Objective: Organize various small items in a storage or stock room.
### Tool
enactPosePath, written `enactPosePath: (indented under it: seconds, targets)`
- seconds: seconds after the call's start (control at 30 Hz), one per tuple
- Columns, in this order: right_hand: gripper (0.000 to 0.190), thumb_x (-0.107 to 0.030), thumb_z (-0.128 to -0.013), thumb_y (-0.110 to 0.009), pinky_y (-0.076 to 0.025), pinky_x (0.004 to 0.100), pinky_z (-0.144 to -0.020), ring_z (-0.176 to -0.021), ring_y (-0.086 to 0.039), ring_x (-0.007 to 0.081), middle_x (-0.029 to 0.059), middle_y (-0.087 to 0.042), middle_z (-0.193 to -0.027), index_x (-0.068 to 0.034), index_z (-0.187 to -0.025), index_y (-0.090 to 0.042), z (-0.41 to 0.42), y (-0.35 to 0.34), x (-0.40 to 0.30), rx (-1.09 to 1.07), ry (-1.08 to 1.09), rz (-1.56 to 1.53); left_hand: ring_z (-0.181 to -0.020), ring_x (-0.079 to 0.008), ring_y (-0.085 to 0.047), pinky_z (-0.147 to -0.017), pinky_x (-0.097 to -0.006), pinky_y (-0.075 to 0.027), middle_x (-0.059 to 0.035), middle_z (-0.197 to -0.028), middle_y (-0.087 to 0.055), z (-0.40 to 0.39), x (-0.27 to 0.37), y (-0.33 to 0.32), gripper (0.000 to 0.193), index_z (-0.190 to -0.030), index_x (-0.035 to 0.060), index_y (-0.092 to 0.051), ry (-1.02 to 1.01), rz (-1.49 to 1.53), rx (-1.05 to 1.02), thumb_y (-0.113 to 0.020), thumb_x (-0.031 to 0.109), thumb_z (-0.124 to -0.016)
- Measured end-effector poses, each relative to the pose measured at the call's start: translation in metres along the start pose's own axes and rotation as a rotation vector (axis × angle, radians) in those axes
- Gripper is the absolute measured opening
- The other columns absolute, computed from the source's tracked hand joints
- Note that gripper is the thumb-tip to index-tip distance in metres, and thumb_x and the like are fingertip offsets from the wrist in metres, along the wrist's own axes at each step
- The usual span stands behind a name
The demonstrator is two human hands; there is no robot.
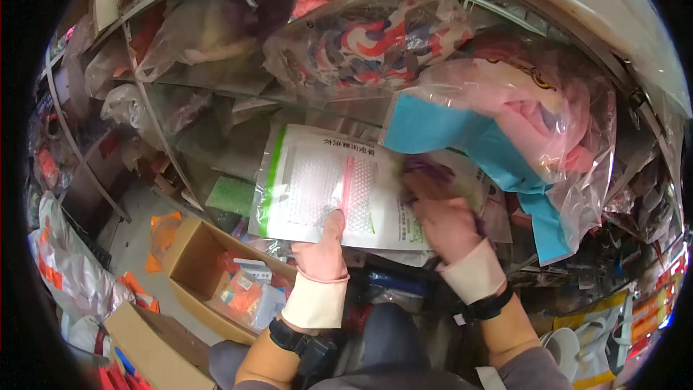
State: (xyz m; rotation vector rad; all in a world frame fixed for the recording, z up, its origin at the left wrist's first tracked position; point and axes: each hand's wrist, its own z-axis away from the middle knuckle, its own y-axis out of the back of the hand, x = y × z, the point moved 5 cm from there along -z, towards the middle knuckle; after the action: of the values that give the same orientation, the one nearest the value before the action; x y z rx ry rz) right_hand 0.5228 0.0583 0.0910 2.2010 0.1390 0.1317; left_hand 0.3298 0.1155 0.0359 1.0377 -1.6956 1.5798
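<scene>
A flat white-and-green plastic package (319, 189) lies before me, bearing writing. Its clear window shows white mesh with a pink zip, apparently a mesh laundry bag. My left hand (325, 249), in a thin glove with a pale cuff, grips its near edge, thumb on top and the other fingers hidden. At the package's right side is my right hand (446, 222), gloved too and blurred. A purple cloth (430, 168) shows around its fingers, bunched in its grasp. Just beyond lies a clear bag of pink fabric (541, 114) with a blue panel (433, 127).
A patterned item in clear plastic (373, 43) rests on the glass shelf (243, 92) behind. Below left, an open cardboard box (189, 265) holds small packets. A silver-grey plastic sack (76, 265) stands at far left. White cups (560, 349) and a yellow-grey bag (601, 336) are at lower right.
</scene>
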Motion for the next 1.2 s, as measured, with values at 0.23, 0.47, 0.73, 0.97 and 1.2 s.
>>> enactPosePath:
  seconds: [0.23, 0.47, 0.73, 0.97, 1.2]
  targets:
    - [0.041, 0.001, -0.074, -0.052, -0.046, 0.0402, -0.088, -0.098, -0.057, 0.0345, 0.0171, -0.059, -0.110, -0.001, -0.115, -0.056, -0.012, 0.028, 0.004, 0.069, -0.252, -0.346, -0.101, -0.0196, -0.055, -0.088, -0.0300, -0.045, -0.0106, -0.118, -0.054, -0.001, 0.006, -0.003, 0.047, -0.125, -0.0045, -0.047, -0.091, 0.021, -0.043, -0.058, -0.009, -0.080]
    - [0.047, -0.013, -0.076, -0.053, -0.052, 0.0360, -0.081, -0.097, -0.060, 0.0301, 0.0101, -0.059, -0.117, -0.008, -0.123, -0.055, 0.023, 0.018, -0.056, -0.054, 0.275, -0.039, -0.096, -0.0198, -0.057, -0.086, -0.0312, -0.047, -0.0103, -0.112, -0.058, -0.005, -0.002, 0.012, 0.038, -0.117, -0.0071, -0.054, 0.032, -0.034, 0.025, -0.062, -0.005, -0.080]
    - [0.048, 0.001, -0.066, -0.060, -0.051, 0.0415, -0.082, -0.094, -0.062, 0.0369, 0.0189, -0.060, -0.115, -0.006, -0.114, -0.061, 0.049, 0.061, -0.018, 0.106, -0.107, -0.248, -0.101, -0.0213, -0.057, -0.088, -0.0332, -0.047, -0.0115, -0.115, -0.058, -0.004, 0.006, -0.007, 0.040, -0.119, -0.0051, -0.053, -0.055, 0.101, -0.060, -0.058, -0.010, -0.080]
    - [0.036, -0.012, -0.073, -0.051, -0.052, 0.0391, -0.080, -0.103, -0.059, 0.0301, 0.0106, -0.061, -0.112, -0.009, -0.108, -0.061, 0.028, 0.023, -0.078, -0.031, 0.325, -0.066, -0.098, -0.0199, -0.057, -0.084, -0.0326, -0.049, -0.0080, -0.105, -0.060, -0.014, -0.012, 0.013, 0.042, -0.119, -0.0001, -0.053, 0.122, 0.102, -0.061, -0.057, -0.013, -0.079]
    - [0.031, 0.009, -0.074, -0.053, -0.046, 0.0367, -0.089, -0.101, -0.060, 0.0339, 0.0191, -0.064, -0.104, 0.000, -0.102, -0.065, 0.034, 0.077, -0.026, 0.264, -0.238, -0.468, -0.092, -0.0197, -0.059, -0.081, -0.0315, -0.049, -0.0072, -0.104, -0.059, -0.002, 0.014, 0.001, 0.042, -0.121, -0.0036, -0.050, 0.123, 0.251, -0.091, -0.062, -0.006, -0.081]
